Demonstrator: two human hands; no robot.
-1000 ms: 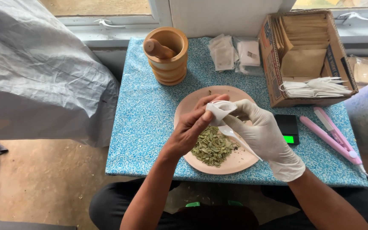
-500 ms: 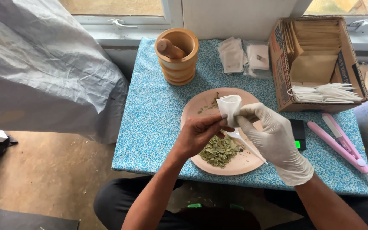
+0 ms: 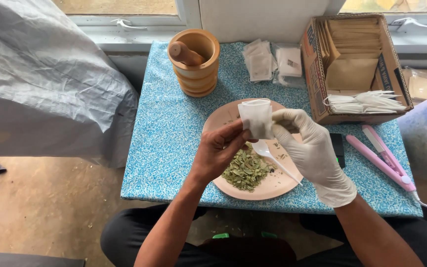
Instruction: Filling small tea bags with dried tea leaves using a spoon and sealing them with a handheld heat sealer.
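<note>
Above the plate [image 3: 221, 121], between my two hands, I hold a small white bag [image 3: 256, 117]. My bare left hand [image 3: 218, 151] pinches its lower left edge; my gloved right hand [image 3: 310, 148] grips its right side and also holds a white spoon [image 3: 273, 157] tucked under the fingers. The bag stands upright, long axis running up and down, open mouth toward the window. The spoon's bowl sits just below the bag, its handle slanting down to the right over the plate's rim. Under my hands a heap of dried leaves [image 3: 245, 170] lies on the near half of the plate. The plate sits near the table's [image 3: 169, 143] front edge. A black scale [image 3: 338, 148] lies just right of my glove, a pink sealer [image 3: 384, 158] beyond it. Bare cloth is open on the left; mortar [image 3: 194, 62] and box [image 3: 357, 66] stand at the back.
</note>
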